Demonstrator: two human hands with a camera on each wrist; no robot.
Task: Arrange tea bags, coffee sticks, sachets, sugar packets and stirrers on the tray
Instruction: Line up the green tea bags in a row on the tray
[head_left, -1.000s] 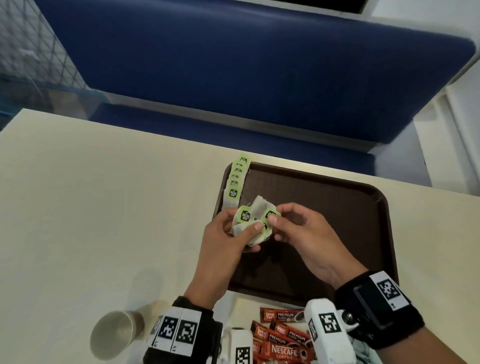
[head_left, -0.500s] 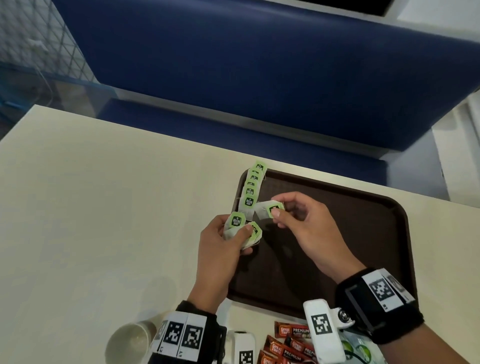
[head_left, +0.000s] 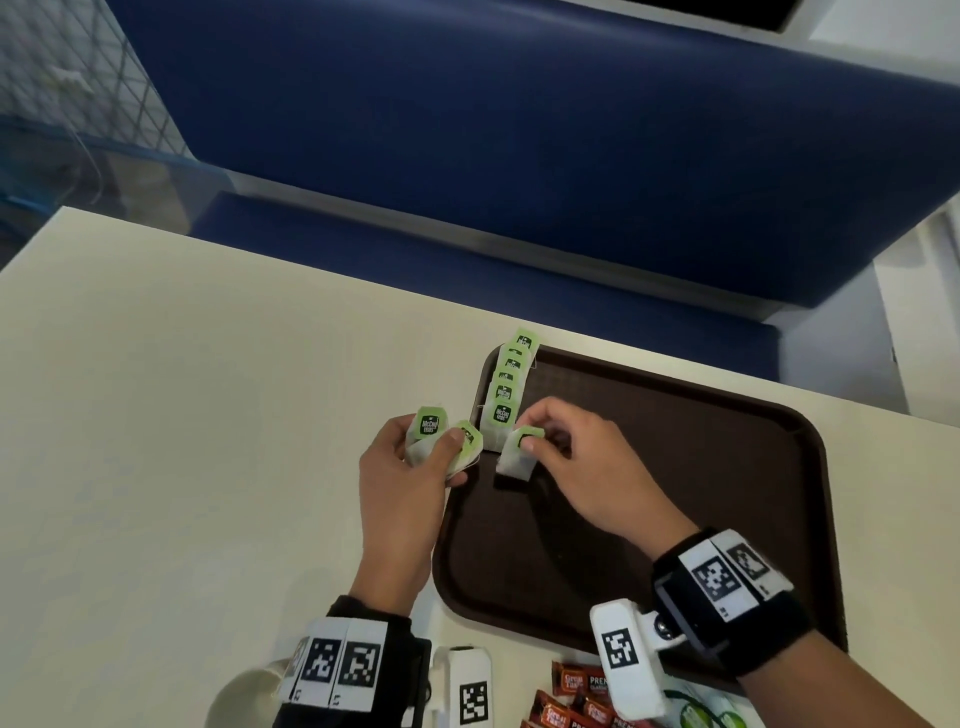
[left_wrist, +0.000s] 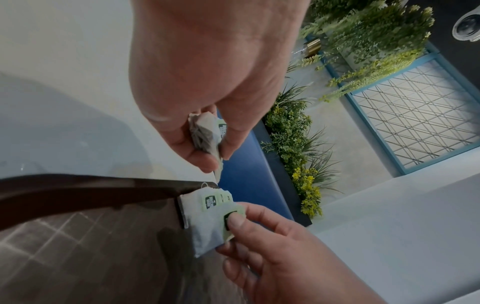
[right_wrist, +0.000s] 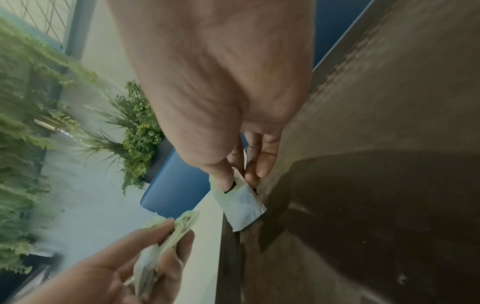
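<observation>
right hand: thumb and fingers pinch one tea bag by its green tag end; the bag hangs just over the tray's left edge, its lower end near or on the floor, contact not clear.
left hand: curled round a small bunch of spare bags, held above the desk just left of the tray.
tray: brown, bare across its middle and right.
row: overlapping tea bags laid along the tray's left rim, running from the far corner towards the person.
key relation: the held bag sits just at the near end of the row, its long axis roughly in line with it; the right hand is the nearer one, the left only feeds.
step, as i judge it: laying this bag down as the next in the row, lapped over the last one.
still off the tray: coffee sticks at the near edge of the desk.
</observation>
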